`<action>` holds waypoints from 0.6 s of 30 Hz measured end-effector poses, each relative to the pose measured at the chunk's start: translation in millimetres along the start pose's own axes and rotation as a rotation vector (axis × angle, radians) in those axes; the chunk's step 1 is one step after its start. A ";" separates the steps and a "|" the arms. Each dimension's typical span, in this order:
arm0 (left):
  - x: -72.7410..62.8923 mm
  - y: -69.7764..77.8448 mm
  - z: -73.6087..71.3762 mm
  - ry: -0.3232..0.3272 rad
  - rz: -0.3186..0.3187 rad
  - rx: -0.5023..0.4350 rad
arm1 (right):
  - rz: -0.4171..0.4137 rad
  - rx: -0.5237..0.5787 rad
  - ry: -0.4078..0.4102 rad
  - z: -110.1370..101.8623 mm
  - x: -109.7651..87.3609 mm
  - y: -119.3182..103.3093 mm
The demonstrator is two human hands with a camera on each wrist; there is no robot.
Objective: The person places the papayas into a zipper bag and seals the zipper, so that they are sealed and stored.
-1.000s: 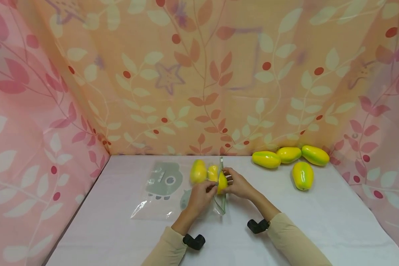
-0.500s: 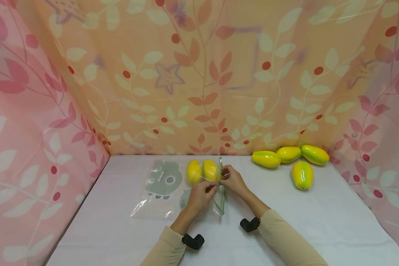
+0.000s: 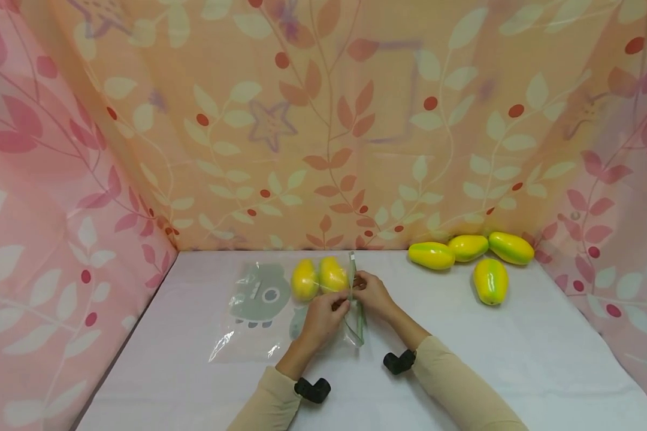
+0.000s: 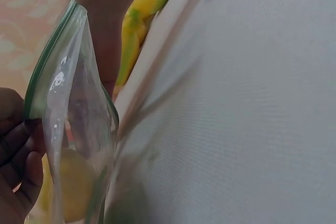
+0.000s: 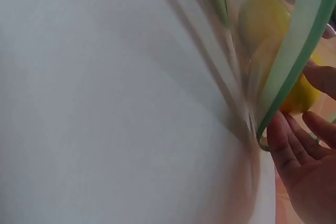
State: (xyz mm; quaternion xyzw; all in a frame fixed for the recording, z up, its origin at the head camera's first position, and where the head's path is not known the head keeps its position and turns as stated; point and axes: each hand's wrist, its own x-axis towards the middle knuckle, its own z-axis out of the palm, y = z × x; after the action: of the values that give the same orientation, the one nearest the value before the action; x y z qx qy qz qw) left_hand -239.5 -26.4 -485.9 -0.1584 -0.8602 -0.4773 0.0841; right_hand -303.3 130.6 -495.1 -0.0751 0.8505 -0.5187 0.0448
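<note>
A clear zip bag with a grey-green cartoon print lies on the table, its green-edged mouth facing right. My left hand pinches one lip of this mouth between thumb and fingers, as the left wrist view shows at its left edge. Inside the bag are two smooth yellow, mango-shaped fruits, side by side close behind the mouth. My right hand is at the opening with its fingers fairly straight, the fingertips right at the green edge and close to the nearer fruit.
Several more yellow fruits with green streaks lie at the back right of the white table, one nearer than the others. Patterned curtains stand close behind the table and at both sides. Each wrist wears a black camera mount.
The fruit at the mouth has gone left into the bag, and the other one has shifted left with it. My right hand has followed left to the opening; the left hand keeps its pinch.
</note>
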 end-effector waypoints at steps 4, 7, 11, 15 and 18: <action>0.7 -0.3 0.1 -0.006 -0.012 0.005 | 0.000 -0.013 -0.060 -8.0 -0.9 0.9; 0.8 -0.6 -0.8 -0.014 -0.021 0.003 | -0.003 -0.050 -0.067 -18.7 -3.0 -1.5; 1.2 -0.8 -3.1 -0.034 -0.043 -0.005 | -0.013 -0.111 -0.055 -38.6 -3.0 -7.2; 0.6 -1.2 -5.5 -0.054 -0.075 -0.009 | -0.064 -0.201 -0.049 -61.4 -0.7 -8.8; -0.5 -1.4 -6.9 -0.066 -0.085 -0.016 | -0.101 -0.264 -0.070 -80.6 -1.5 -9.2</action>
State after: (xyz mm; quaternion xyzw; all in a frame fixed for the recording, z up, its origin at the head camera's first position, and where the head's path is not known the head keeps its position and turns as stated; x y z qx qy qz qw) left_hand -239.6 -33.0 -483.5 -0.1380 -0.8646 -0.4819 0.0338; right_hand -313.6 197.2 -449.9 -0.1409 0.9043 -0.4012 0.0382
